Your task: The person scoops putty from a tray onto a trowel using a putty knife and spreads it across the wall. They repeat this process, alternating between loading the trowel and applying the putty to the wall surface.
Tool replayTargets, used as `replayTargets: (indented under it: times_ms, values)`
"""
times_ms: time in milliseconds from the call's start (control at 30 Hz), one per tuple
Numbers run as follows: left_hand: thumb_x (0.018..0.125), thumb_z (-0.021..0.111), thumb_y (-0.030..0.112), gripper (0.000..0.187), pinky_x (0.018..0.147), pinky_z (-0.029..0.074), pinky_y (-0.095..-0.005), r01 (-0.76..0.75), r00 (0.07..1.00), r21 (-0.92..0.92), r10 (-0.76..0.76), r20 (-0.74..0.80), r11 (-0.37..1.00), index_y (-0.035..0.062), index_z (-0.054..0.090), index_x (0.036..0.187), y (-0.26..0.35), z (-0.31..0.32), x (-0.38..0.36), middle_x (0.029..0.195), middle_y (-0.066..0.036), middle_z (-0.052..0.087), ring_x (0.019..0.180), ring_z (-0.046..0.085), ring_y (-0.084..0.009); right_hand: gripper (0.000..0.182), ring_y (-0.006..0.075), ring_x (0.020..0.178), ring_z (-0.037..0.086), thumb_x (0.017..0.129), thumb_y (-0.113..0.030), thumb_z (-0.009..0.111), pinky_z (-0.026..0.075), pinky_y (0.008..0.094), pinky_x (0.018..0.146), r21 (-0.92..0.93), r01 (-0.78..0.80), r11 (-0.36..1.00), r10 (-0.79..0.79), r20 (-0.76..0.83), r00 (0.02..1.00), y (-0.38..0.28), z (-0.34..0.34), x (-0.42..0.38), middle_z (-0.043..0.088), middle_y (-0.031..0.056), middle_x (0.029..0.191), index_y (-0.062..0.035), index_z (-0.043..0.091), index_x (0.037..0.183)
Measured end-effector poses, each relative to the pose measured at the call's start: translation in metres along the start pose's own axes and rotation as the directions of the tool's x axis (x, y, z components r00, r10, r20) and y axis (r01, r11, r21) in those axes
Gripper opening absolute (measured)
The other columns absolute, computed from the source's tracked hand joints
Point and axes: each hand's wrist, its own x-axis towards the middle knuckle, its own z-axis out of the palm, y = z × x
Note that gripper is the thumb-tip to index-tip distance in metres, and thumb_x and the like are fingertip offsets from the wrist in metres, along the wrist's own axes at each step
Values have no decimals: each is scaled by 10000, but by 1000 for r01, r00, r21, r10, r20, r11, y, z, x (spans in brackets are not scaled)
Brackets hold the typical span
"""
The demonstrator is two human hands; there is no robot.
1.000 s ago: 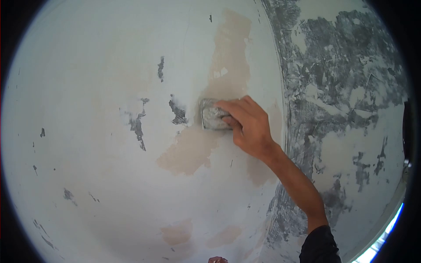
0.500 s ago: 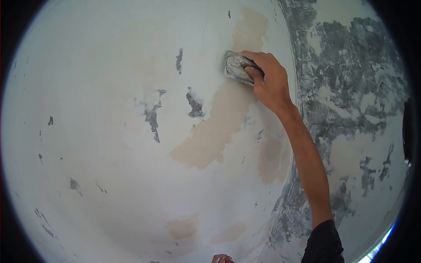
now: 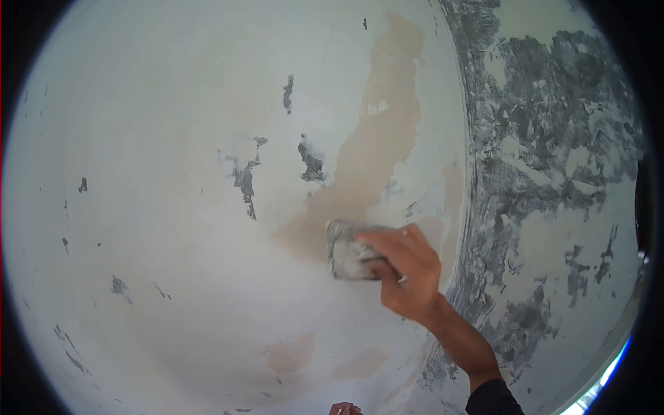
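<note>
My right hand [image 3: 408,273] is closed around a dusty, grey-white sanding block [image 3: 349,252], thumb below and fingers over the top. The block lies against the white plastered wall [image 3: 173,277], over the lower end of a long beige patch [image 3: 363,166]. Hand and block are slightly blurred. At the bottom edge only a small part of my left hand [image 3: 344,409] shows, its fingers bent together. Whatever they hold, if anything, is out of sight.
Dark grey chipped spots, such as one ragged mark [image 3: 311,162], dot the white surface. To the right, past a vertical corner line, stands a rough grey and white mottled surface [image 3: 553,138]. Smaller beige patches [image 3: 290,353] lie low down. Bright light shows at lower right.
My right hand has swept the sanding block down and slightly left, from the upper part of the beige patch to its lower end. The upper patch is now uncovered. My left hand has barely moved.
</note>
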Motion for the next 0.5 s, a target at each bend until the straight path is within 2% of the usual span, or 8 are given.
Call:
replayTargets:
  times_ms: [33, 100, 200, 300, 400, 467, 500]
  values:
    - [1024, 584, 247, 220, 781, 480, -327, 4, 1000, 1, -4, -23, 1000, 72, 580, 1157, 2, -1, -2, 973, -72, 632, 867, 626, -193, 487, 263, 706, 562, 684, 187, 636, 465, 340, 660, -59, -9, 998, 8, -17, 1000, 10, -8, 19, 717, 127, 959, -13, 700, 1124]
    - [1027, 579, 239, 215, 776, 481, -324, 4, 998, -6, -4, -55, 1000, 71, 578, 1161, 6, -1, -3, 972, -73, 632, 866, 626, -192, 468, 276, 745, 568, 697, 175, 649, 461, 338, 658, -122, 13, 992, -24, -93, 995, 38, -7, 45, 712, 116, 959, -22, 693, 1119]
    - [1033, 565, 224, 207, 767, 480, -317, -11, 997, -24, 9, -74, 1000, 68, 573, 1169, 6, -1, -4, 969, -74, 630, 864, 625, -189, 477, 264, 744, 560, 687, 177, 641, 450, 340, 642, -173, 50, 984, -60, -54, 997, 59, 5, 48, 704, 101, 953, -28, 694, 1114]
    - [1039, 552, 218, 198, 766, 478, -314, -33, 998, -4, 32, -60, 999, 66, 577, 1163, 3, -2, -5, 963, -71, 629, 861, 623, -186, 490, 247, 729, 546, 664, 169, 649, 440, 343, 626, -203, 88, 975, -89, 5, 996, 44, 20, 15, 697, 82, 931, -36, 699, 1107]
    - [1042, 546, 223, 193, 767, 478, -316, 0, 997, -2, 0, -78, 1000, 66, 582, 1148, 3, -3, -8, 958, -65, 629, 858, 622, -184, 501, 231, 697, 531, 631, 142, 681, 436, 340, 607, -125, 101, 987, -83, 136, 987, 9, 36, -27, 679, 68, 885, -29, 704, 1101]
    - [1041, 547, 226, 189, 770, 477, -318, 11, 997, -1, -11, -79, 1000, 69, 585, 1138, 1, -7, -8, 954, -62, 630, 855, 622, -184, 487, 226, 677, 530, 636, 138, 684, 435, 331, 583, 31, 18, 999, -22, 130, 991, -17, 43, -35, 659, 63, 855, -26, 702, 1094]
    - [1041, 547, 226, 189, 770, 477, -318, 7, 996, -2, -7, -84, 1000, 69, 585, 1138, 1, -9, -8, 954, -62, 630, 855, 622, -184, 487, 226, 677, 530, 636, 138, 684, 435, 331, 583, 37, 19, 999, -24, 128, 991, -22, 43, -27, 659, 63, 855, -26, 702, 1094]
